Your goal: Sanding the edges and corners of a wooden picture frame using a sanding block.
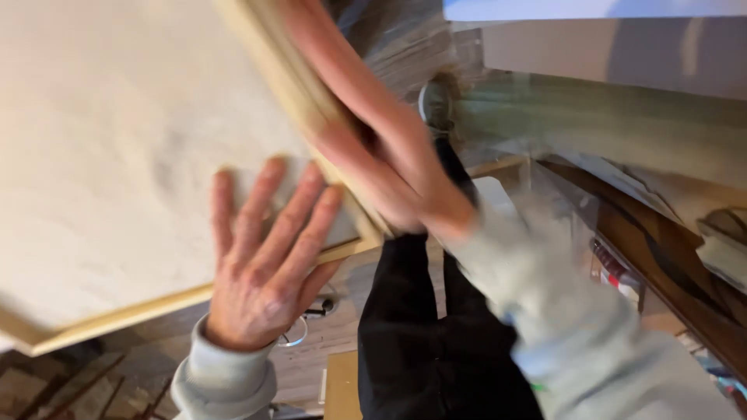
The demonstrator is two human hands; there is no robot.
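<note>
A large pale canvas panel [109, 148] with a light wooden frame [124, 315] fills the upper left of the head view, held tilted. My left hand [261, 260] lies flat against its near corner, fingers spread and pointing up. My right hand [373, 148], motion-blurred, runs along the frame's right edge [299, 85], fingers lying over the wood. Both sleeves are light grey. My dark trousers [424, 342] show below the panel.
A wooden floor [311, 350] lies below with a small cable and a cardboard piece [342, 385]. To the right stand cluttered wooden shelves [661, 264] with small items, and a white surface [591, 9] at the top right.
</note>
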